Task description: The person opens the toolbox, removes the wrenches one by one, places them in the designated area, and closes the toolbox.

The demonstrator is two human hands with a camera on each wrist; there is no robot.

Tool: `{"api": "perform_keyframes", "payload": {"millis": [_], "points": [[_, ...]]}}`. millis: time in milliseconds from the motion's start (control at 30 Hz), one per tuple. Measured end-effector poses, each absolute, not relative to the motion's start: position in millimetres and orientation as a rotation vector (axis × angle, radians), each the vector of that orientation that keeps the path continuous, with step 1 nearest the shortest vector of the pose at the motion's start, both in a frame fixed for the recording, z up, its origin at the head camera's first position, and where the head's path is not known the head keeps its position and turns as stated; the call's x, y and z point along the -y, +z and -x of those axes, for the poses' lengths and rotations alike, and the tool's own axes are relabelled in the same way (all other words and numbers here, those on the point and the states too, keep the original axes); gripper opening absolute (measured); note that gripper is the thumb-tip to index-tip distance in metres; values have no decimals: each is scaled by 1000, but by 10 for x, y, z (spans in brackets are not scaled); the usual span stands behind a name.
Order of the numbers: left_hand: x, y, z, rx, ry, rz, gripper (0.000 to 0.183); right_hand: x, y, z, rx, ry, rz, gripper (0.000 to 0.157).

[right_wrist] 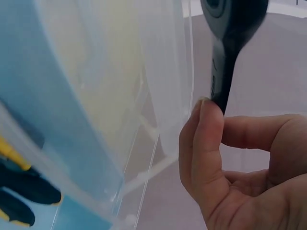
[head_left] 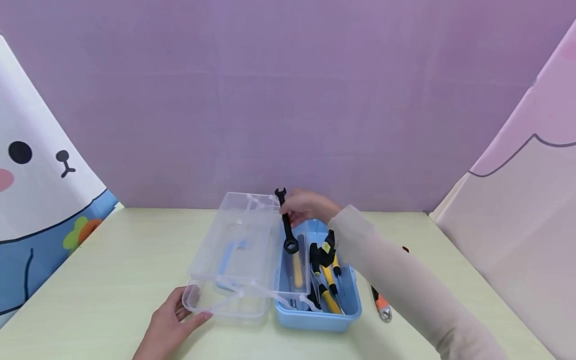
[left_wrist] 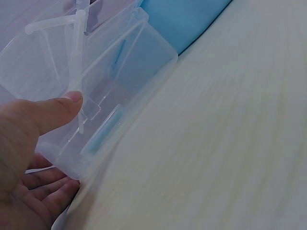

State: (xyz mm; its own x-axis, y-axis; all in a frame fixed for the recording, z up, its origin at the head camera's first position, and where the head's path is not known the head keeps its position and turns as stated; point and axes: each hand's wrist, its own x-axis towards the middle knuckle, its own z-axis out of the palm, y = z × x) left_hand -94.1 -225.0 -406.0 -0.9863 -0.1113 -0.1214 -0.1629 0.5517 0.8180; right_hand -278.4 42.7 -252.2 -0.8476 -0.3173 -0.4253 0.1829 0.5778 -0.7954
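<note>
My right hand pinches a black combination wrench by its shaft, upper end near the fingertips and ring end hanging down. The wrench hangs over the left part of a light blue toolbox. In the right wrist view the thumb and fingers meet on the wrench. The toolbox's clear plastic lid is folded out to the left. At its near left corner my left hand holds it, with the thumb on one side and the fingers beneath. A clear tray hangs between lid and box.
Inside the toolbox lie several yellow-and-black screwdrivers, a wooden-handled tool and a black tool. An orange-and-black tool with a metal end lies on the table right of the box, partly behind the right sleeve. A purple backdrop rises behind.
</note>
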Motion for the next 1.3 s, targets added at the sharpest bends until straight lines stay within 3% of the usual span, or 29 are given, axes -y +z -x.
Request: {"api": "perform_keyframes", "payload": {"millis": [533, 900, 1300], "points": [[2280, -4067, 930, -2726, 1425, 237, 71, -884, -2555, 2798, -2286, -1231, 72, 8], [2285, -4074, 933, -2726, 1426, 240, 71, -1149, -2619, 2807, -2282, -1271, 44, 20], [2300, -4063, 939, -2717, 1408, 252, 73, -1422, -2649, 2819, -2290, -1240, 23, 11]]}}
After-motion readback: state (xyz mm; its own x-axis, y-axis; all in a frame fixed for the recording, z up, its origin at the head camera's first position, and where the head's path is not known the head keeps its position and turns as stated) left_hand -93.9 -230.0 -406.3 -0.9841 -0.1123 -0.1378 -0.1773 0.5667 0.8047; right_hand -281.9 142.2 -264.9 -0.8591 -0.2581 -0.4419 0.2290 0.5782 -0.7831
